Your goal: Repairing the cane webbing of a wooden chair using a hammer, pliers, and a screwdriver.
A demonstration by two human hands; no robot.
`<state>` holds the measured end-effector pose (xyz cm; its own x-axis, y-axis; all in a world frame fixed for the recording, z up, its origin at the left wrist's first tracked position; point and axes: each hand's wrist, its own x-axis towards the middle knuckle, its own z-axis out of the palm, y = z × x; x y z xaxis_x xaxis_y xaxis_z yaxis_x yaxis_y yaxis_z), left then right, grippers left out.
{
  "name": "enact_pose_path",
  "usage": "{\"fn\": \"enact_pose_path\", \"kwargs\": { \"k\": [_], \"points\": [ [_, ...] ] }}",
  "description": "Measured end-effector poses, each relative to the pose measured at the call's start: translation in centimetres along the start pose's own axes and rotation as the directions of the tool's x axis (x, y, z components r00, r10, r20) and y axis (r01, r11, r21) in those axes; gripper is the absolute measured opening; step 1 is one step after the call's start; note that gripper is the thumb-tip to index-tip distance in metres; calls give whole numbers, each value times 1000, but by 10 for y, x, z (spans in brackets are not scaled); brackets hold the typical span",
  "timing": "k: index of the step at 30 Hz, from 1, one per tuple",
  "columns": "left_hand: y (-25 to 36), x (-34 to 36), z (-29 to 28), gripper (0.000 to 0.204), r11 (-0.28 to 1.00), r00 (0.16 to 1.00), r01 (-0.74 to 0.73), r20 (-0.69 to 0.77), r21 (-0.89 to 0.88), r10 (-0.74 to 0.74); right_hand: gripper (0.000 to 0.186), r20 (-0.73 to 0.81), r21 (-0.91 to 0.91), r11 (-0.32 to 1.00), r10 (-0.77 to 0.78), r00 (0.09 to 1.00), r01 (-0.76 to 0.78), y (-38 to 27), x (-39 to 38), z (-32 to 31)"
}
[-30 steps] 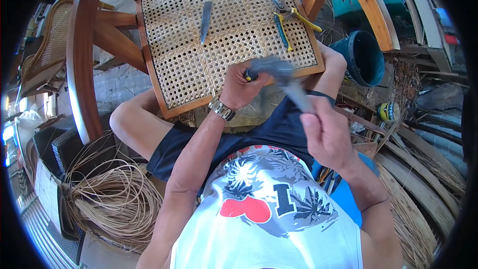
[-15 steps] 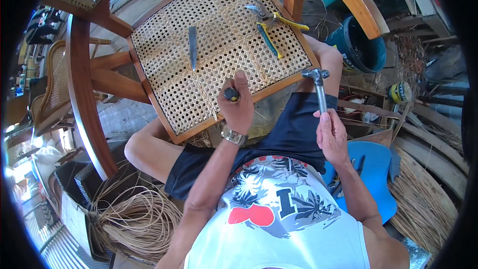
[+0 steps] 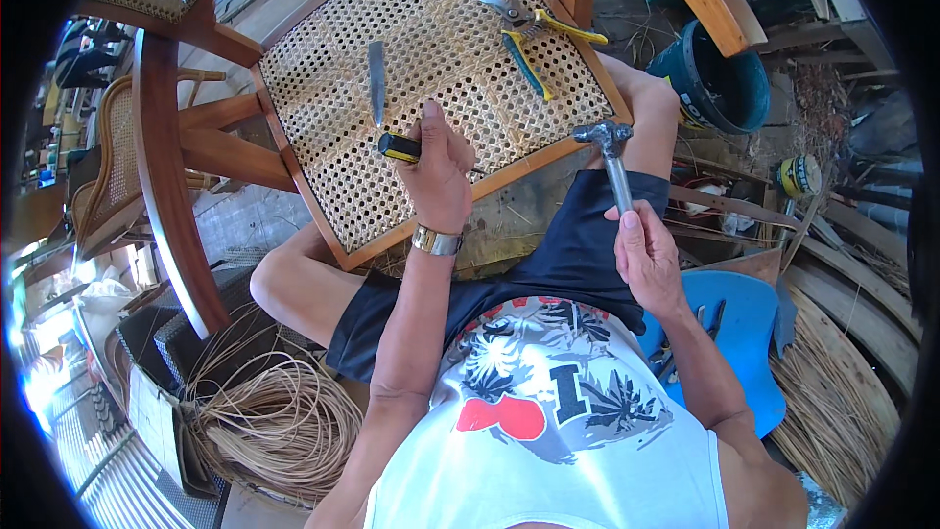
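A wooden chair's woven cane seat sits between my bent legs. My left hand is closed round a yellow-and-black tool handle, thumb up, just over the near part of the cane; the tool's working end is not clear. My right hand grips a steel hammer by its handle, head up, in front of the seat's near right corner. A flat pointed blade lies on the cane, and pruning shears with yellow and green handles rest at the seat's upper right.
Chair legs and arms frame the seat. A rattan chair stands at left. A coil of cane lies lower left. A dark teal bucket, small tub, blue plastic piece with tools and wood strips crowd the right.
My right hand with the hammer has moved rightward from near my left hand, which has turned the tool so its handle points left. The view has shifted slightly.
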<state>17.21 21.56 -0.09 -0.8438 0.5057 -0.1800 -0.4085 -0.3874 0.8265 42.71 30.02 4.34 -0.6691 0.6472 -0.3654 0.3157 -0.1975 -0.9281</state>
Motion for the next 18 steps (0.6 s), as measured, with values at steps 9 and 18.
{"fn": "enact_pose_path", "kwargs": {
  "k": [9,18],
  "points": [
    [-15,4,-8,50,999,999,25,-26,32,-24,31,7,-7,1000,4,1000,-4,3,-5,2],
    [-16,6,-9,47,999,999,44,-8,-1,-44,31,30,-39,999,39,999,-38,2,-3,4]
  ]
}}
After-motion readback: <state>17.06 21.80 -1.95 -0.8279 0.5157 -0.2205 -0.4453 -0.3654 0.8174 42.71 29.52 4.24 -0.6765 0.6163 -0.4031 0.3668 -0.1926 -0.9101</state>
